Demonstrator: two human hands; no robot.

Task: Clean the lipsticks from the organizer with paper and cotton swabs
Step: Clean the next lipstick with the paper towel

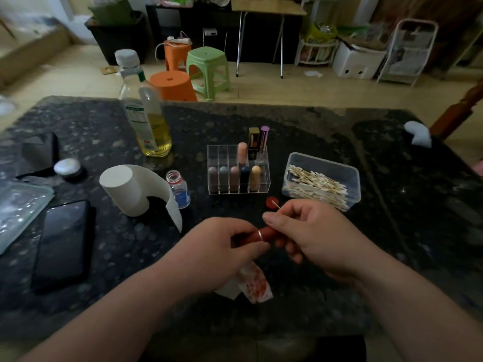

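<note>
My left hand (222,246) grips a red lipstick tube (265,235) with a silver ring, held sideways above the dark table. Its right end disappears under my right hand (311,231), whose thumb and fingers pinch a cotton swab (275,205) that sticks up to the left. A crumpled paper piece with red stains (254,283) hangs below my left hand. Behind the hands stands the clear organizer (264,188) with several lipsticks upright in it. A clear box of cotton swabs (321,182) sits to its right. A paper roll (130,190) lies to the left.
A tall bottle of yellow oil (147,113) stands at the back left, and a small open bottle (179,188) sits beside the paper roll. A red cap (271,201) lies by the organizer. A black phone (64,241) and a clear lid (18,207) are at the left.
</note>
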